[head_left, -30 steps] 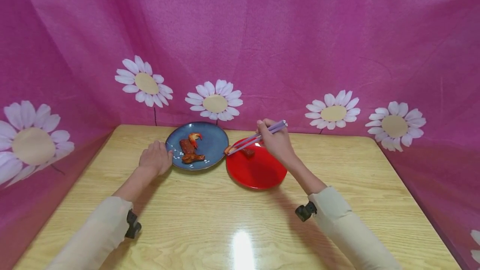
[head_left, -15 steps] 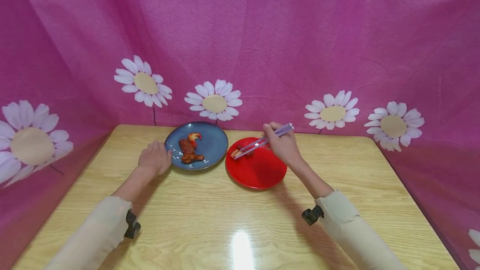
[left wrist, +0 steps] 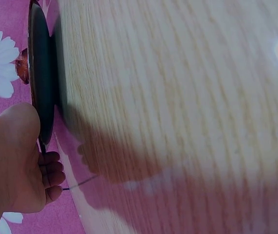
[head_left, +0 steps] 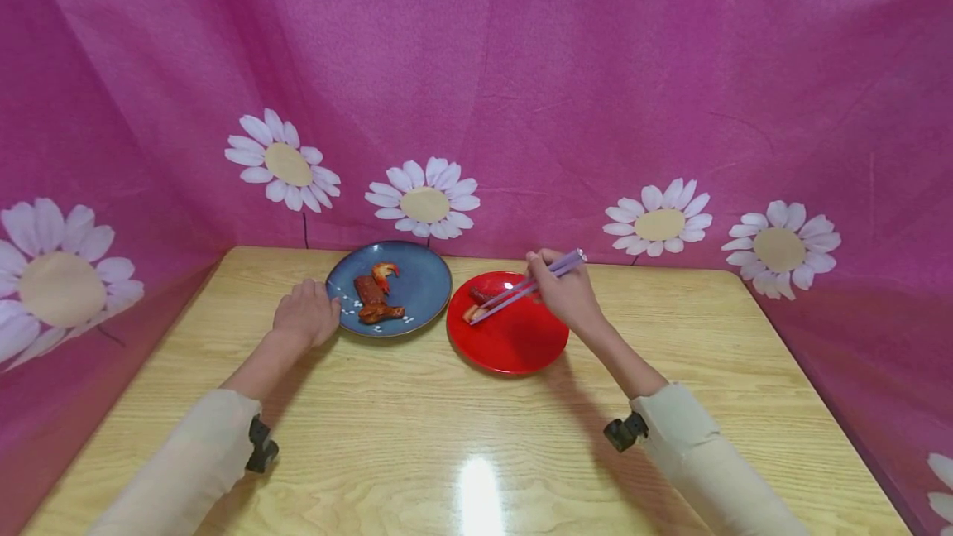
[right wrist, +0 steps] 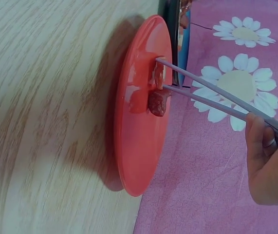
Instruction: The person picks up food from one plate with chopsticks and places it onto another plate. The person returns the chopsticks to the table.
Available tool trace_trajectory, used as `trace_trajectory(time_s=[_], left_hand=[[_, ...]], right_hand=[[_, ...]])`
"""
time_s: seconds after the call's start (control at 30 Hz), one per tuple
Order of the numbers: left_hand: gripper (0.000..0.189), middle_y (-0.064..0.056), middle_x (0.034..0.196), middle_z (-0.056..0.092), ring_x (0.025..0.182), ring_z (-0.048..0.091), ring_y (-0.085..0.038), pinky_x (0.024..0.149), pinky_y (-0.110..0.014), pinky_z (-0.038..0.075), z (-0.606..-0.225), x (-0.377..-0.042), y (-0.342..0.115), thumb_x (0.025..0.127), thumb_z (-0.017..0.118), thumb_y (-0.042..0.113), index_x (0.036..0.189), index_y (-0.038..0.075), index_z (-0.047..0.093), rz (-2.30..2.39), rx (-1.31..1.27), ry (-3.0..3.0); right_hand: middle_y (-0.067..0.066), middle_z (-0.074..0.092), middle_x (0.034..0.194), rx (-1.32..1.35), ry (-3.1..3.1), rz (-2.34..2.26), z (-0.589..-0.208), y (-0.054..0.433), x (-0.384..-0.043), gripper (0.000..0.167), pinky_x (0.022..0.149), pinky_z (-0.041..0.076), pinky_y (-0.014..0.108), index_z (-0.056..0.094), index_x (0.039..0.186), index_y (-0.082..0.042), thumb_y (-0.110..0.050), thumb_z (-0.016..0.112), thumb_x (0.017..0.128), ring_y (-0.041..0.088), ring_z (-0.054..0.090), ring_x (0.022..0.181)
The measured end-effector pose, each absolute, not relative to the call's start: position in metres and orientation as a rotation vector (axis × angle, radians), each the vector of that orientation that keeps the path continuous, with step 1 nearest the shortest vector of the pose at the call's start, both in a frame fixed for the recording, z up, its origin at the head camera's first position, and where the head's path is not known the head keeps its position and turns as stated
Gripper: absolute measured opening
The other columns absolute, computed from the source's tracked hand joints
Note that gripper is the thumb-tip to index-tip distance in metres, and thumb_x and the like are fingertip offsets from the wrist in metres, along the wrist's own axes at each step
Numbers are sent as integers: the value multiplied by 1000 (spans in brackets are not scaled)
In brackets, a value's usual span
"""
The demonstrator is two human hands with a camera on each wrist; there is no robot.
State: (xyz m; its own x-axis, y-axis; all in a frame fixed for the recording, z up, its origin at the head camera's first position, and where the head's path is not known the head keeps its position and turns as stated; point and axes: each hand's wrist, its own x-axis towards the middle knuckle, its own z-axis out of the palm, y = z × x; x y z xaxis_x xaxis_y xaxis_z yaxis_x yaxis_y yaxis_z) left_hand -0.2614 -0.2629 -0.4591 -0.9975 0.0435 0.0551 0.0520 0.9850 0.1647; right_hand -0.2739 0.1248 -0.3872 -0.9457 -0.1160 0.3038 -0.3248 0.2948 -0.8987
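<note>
My right hand (head_left: 569,292) holds a pair of purple chopsticks (head_left: 532,284). Their tips are on either side of a small orange-and-white piece of food (head_left: 475,313) at the left of the red plate (head_left: 514,350). Beside that piece lies a dark brown chunk of meat (right wrist: 158,102). My left hand (head_left: 305,313) grips the left rim of the blue plate (head_left: 424,284), thumb over the edge and fingers curled at its underside in the left wrist view. The blue plate bears a shrimp (head_left: 383,274), a brown slab of meat (head_left: 370,289) and a drumstick (head_left: 381,314).
Both plates stand side by side near the back edge of a light wooden table (head_left: 387,437). A pink cloth (head_left: 536,106) with white daisies hangs behind and at both sides. Black camera mounts (head_left: 625,432) sit at the sleeve cuffs.
The chopsticks have carried the orange-and-white piece from the red plate's left rim inward and down onto that plate. My right hand shifted slightly right and nearer. The left hand stays at the blue plate.
</note>
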Motion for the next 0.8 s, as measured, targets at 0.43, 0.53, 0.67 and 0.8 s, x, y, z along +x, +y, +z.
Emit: trace_trajectory(time_s=[0.43,0.53,0.67,0.8], left_hand=[[42,-29,99,48,102,51,-48,84,-57,44,-455,-261,-263,102,40,21,109,-20,48,-260,-71,-3071],[42,-29,99,48,102,51,-47,84,-57,44,-455,-261,-262,102,39,21,109,-20,47,-267,-67,-3077],[42,-28,98,48,100,51,-46,83,-57,44,-456,-261,-262,102,38,21,108,-19,48,-279,-63,-3087],[43,-27,97,47,99,51,-46,83,-57,45,-457,-260,-262,102,37,22,108,-20,47,-270,-70,-3101]], right_hand=[[18,61,67,415,-2404,1708,-390,130,-275,32,48,51,27,63,77,4,-16,57,101,31,62,55],[19,62,67,405,-2412,1706,-390,131,-275,32,48,52,28,63,77,3,-16,57,101,40,63,59],[22,62,68,407,-2431,1692,-390,131,-275,32,51,56,37,64,77,3,-17,57,101,43,63,61],[20,63,68,404,-2445,1692,-389,131,-274,33,54,57,44,64,78,3,-19,57,101,48,63,65]])
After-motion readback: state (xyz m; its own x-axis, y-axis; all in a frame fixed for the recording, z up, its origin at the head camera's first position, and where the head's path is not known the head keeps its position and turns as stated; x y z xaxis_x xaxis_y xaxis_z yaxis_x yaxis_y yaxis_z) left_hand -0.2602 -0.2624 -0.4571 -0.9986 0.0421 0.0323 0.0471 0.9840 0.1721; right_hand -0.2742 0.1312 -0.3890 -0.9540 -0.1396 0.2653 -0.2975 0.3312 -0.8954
